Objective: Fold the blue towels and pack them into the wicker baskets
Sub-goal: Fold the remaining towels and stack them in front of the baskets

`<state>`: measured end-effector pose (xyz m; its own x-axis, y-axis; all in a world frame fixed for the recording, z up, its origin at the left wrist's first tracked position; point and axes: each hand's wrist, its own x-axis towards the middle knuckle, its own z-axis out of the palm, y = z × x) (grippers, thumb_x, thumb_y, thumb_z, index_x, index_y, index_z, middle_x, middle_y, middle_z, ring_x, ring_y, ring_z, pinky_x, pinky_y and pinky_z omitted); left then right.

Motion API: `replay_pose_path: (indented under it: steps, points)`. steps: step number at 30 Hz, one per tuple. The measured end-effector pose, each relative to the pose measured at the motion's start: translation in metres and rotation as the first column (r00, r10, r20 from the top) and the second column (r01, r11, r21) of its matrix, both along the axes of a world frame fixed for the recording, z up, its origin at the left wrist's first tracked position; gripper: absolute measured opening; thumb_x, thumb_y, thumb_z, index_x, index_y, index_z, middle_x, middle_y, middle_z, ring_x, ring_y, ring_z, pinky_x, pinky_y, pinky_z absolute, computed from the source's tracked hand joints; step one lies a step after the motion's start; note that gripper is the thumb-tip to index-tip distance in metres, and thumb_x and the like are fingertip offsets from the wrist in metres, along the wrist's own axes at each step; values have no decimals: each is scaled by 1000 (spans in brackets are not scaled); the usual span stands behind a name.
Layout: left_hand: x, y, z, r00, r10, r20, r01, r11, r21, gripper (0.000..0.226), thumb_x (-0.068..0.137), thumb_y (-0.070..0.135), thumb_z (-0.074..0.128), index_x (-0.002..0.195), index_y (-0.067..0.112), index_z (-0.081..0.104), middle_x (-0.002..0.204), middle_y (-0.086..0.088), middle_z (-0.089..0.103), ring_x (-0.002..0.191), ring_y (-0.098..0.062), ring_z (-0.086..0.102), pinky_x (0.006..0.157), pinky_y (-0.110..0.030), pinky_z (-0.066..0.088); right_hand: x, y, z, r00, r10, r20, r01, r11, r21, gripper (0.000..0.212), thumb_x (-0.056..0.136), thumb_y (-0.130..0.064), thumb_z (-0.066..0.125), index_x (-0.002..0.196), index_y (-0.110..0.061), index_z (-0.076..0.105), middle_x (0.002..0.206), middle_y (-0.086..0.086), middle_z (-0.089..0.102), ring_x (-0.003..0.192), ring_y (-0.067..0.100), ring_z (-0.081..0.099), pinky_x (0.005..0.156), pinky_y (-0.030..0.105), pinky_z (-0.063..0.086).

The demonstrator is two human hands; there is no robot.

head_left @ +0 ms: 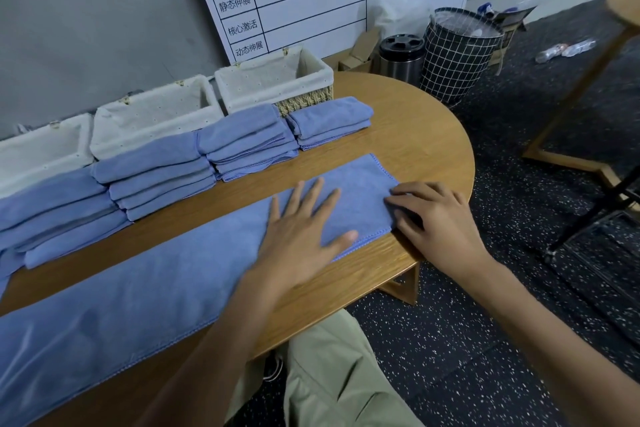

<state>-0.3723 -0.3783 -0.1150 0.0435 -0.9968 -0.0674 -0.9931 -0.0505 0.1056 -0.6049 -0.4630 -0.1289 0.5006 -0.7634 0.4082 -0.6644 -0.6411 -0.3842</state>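
1. A long blue towel (173,284) lies flat along the desk (408,146)
2. The left hand (301,236) presses on it, fingers straight, grip released
3. The right hand (433,218) pinches the towel's right end with curled fingers

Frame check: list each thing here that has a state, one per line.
Long towel: folded lengthwise, flat on table.
Left hand: open, pressing towel flat.
Right hand: fingers curled on towel's right end.
Folded towels: stacked before baskets.
Wicker baskets: three, open, no towels visible inside.
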Motion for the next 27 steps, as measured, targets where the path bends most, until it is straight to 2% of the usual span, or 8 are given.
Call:
replay_pose_path:
  steps: [5,7,11,14,16,18,24,27]
  points:
    - [44,70,-5,986,161,41,-160,987,-23,93,74,90,1,156,47,-5,164,16,-20,152,-20,-20,121,-56,-6,8,0,17,985,-43,-166,32,997,-71,28,81,-17,70,107,-26,74,122,-6,66,117,31,55,95,50,39]
    - [48,81,-5,982,182,39,-182,983,-15,93,74,90,0,156,47,-4,164,15,-20,153,-21,-20,121,-57,-6,22,0,25,989,14,-145,-34,990,-136,33,78,-14,65,108,-24,73,121,-1,67,114,33,58,95,52,42]
    - [39,73,0,982,186,-35,-186,982,-11,91,75,88,-3,156,46,-3,165,13,-18,153,-22,-19,121,-59,-8,99,25,27,969,239,-57,-237,971,37,45,88,-36,41,123,-24,68,131,1,64,120,29,59,98,52,45]
    - [52,84,2,967,242,-79,-243,970,-5,75,90,78,9,157,45,0,166,13,-16,153,-20,-19,121,-59,-7,130,37,9,909,278,-309,-235,957,169,74,88,-63,10,151,-36,37,161,-6,31,149,25,26,117,51,21]
    - [77,108,-1,948,315,-39,-315,949,6,76,90,77,9,157,44,-1,165,15,-18,153,-21,-20,121,-59,-5,127,31,6,886,272,-375,-204,956,211,86,80,-74,-7,156,-42,17,166,-12,8,154,19,3,122,46,4]
    - [106,138,-5,924,383,-11,-383,924,7,81,85,82,2,157,45,-4,164,16,-21,153,-19,-20,121,-59,-3,123,28,6,875,277,-397,-213,957,198,94,74,-83,-17,156,-45,9,166,-15,1,154,16,-3,123,43,0]
    - [186,238,-9,817,576,29,-573,816,-69,103,68,93,-9,157,46,9,167,13,-3,155,-24,1,118,-64,13,124,28,7,852,258,-456,-192,964,186,79,82,-76,-8,155,-49,4,165,-18,-2,153,13,-5,122,40,0]
    - [218,282,-7,725,689,-4,-688,725,-32,109,61,96,-13,157,47,5,167,13,-5,155,-22,-2,120,-61,8,125,27,8,853,254,-455,-189,965,183,72,89,-76,-4,154,-49,6,165,-18,1,153,12,-2,122,40,3]
